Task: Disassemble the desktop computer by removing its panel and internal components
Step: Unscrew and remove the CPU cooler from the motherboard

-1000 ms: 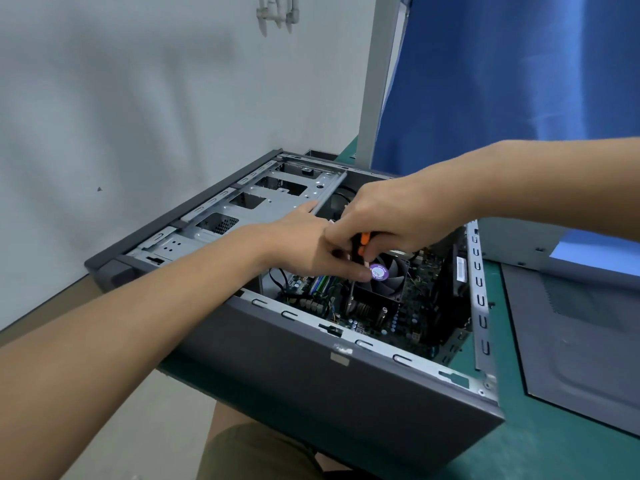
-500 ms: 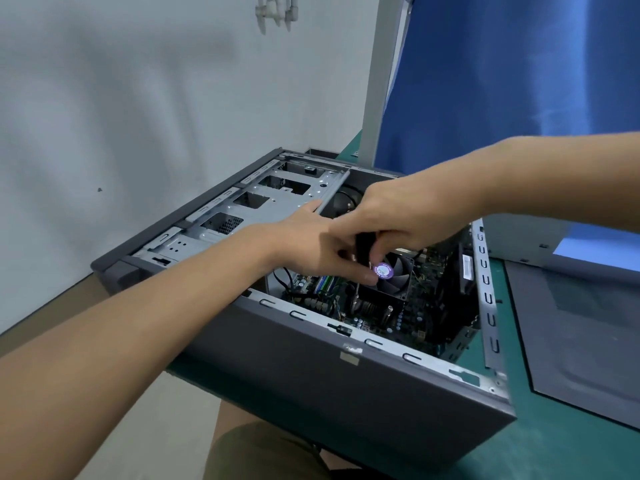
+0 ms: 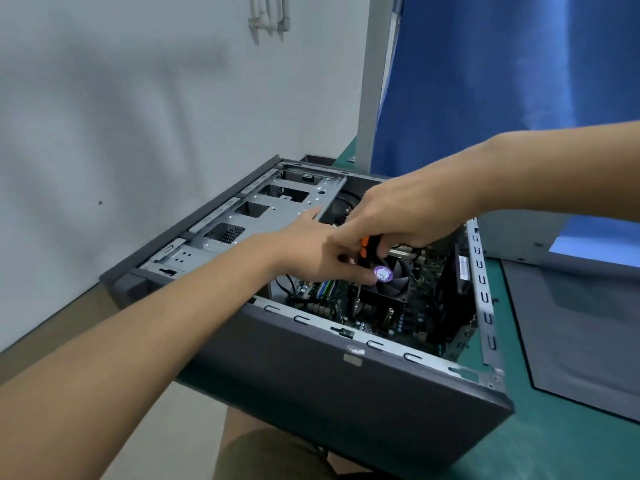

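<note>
Desktop computer case (image 3: 346, 393) lies on its side on the green surface (image 3: 554, 445), open face up, its near-left corner hanging off the edge. The side panel (image 3: 571, 334) is already off and lies flat to the right of the case. Inside, the CPU cooler fan (image 3: 398, 284) sits mid-board on the motherboard (image 3: 322, 306), with the metal drive cage (image 3: 263, 216) to its far left. Both hands are stacked right over the cooler. The right hand (image 3: 408, 216) is closed around the orange-and-black handle of a screwdriver (image 3: 364, 247), coming in from the right and sitting on top. The shaft runs close to vertical, tip down at the cooler's near-left corner, so the fastener is directly below the right hand. The left hand (image 3: 311, 251) comes in from the near left and sits lower, thumb tip by the shaft just beside the fan's hub sticker. Can't tell whether it pinches the shaft or only steadies it. Looks like cooler screws are the step in hand. The next move turns on keeping that axis plumb; a tilt risks the tip slipping onto the board.
</note>
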